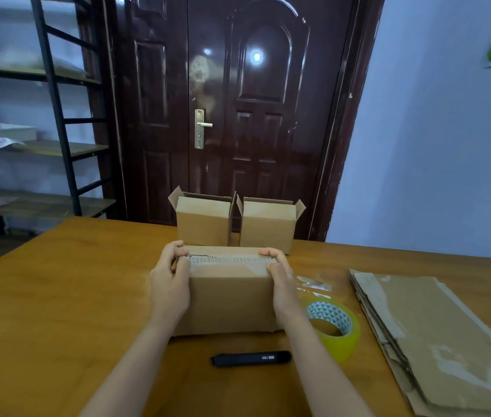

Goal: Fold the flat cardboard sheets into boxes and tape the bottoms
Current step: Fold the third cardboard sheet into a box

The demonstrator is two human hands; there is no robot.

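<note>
— What are we seeing on the table (57,296), biggest things first?

— The stack of flat cardboard sheets (436,335) lies at the right, its long axis running from near us away toward the wall. At the middle sits the box (229,299) we hold, long axis left to right, its taped face turned up with a printed strip of tape running along the seam. Beyond it, at the far edge, we see two finished boxes (235,224) side by side, flaps up and open at the top.

— And our hands?

— Both clasp the box by its short ends. Our left hand (169,284) lies flat against the left end, fingers curled over the top edge onto the tape, thumb on the near corner. Our right hand (280,278) mirrors it on the right end — fingers hooked over the top, thumb pressed at the near corner. Both forearms reach forward from the bottom of the view, converging slightly toward the box.

— The smaller things?

— A yellow tape roll (332,326) rests just right of the box, between it and the sheets. A black cutter (251,358) lies near us, parallel to the box — well apart from either hand.
</note>
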